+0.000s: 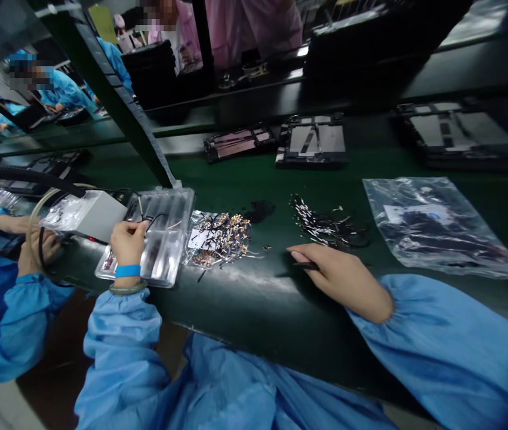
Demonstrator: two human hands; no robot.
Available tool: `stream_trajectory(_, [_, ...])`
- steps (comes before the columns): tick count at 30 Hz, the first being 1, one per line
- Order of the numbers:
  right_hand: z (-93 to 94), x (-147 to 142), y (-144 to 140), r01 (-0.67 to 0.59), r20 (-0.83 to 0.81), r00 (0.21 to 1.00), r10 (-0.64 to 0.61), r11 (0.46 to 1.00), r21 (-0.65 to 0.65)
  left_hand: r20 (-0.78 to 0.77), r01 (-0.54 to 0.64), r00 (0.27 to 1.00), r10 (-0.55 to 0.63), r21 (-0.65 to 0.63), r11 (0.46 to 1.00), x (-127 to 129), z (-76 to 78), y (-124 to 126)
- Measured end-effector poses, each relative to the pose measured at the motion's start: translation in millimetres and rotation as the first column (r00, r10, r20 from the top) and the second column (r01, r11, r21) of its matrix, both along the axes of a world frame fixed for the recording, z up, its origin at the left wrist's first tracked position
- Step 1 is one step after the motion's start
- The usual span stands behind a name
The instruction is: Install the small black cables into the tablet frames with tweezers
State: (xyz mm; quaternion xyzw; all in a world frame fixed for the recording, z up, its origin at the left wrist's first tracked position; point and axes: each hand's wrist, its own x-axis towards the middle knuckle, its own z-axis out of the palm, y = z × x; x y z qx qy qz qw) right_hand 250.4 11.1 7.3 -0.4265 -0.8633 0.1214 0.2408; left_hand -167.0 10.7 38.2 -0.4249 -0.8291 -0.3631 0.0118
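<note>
My left hand, a blue band at its wrist, is over a clear plastic compartment tray. Its thumb and forefinger are pinched together near a thin black cable; what they hold is too small to make out. My right hand is closed around a dark slim tool, with its tip end pointing left above the green bench. Between the hands, small black parts with gold-coloured ends lie heaped on a clear bag. Beyond my right fingers is a pile of thin black strips with white ends.
A clear bag of dark parts lies at right. Black device frames line the back of the bench. A grey box with cables stands beside the tray. At left, a co-worker's hands are close by. A slanted post rises behind the tray.
</note>
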Motion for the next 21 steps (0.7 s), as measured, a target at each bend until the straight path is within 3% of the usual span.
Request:
stream_trajectory(6, [-4.6, -2, -2, -0.013, 0.05, 0.999, 0.011, 0.999, 0.039, 0.286, 0.067, 0.95, -0.126, 0.207, 0.976, 20, 13.4, 1])
stream_trajectory(10, [-0.9, -8, -6, -0.032, 0.024, 0.999, 0.03, 0.995, 0.09, 0.435, 0.087, 0.867, -0.242, 0.346, 0.934, 48, 23.4, 1])
stream_trajectory(12, [5.3, -13, -10, -0.032, -0.036, 0.999, 0.038, 0.987, 0.159, 0.537, 0.155, 0.776, -0.331, 0.347, 0.925, 75, 25.5, -4])
stream_trajectory(15, [17.6, -24, -17, -0.054, -0.128, 0.987, 0.098, 0.95, 0.309, 0.694, 0.327, 0.581, -0.426, 0.28, 0.903, 127, 23.5, -17])
stream_trajectory(18, [27.7, -35, -20, -0.066, -0.155, 0.977, 0.146, 0.899, 0.432, 0.807, 0.475, 0.396, -0.438, 0.228, 0.85, 176, 18.0, -29])
stream_trajectory(21, [32.0, -41, -20, -0.036, -0.124, 0.986, 0.114, 0.861, 0.507, 0.846, 0.56, 0.281, -0.453, 0.239, 0.794, 207, 13.1, -36])
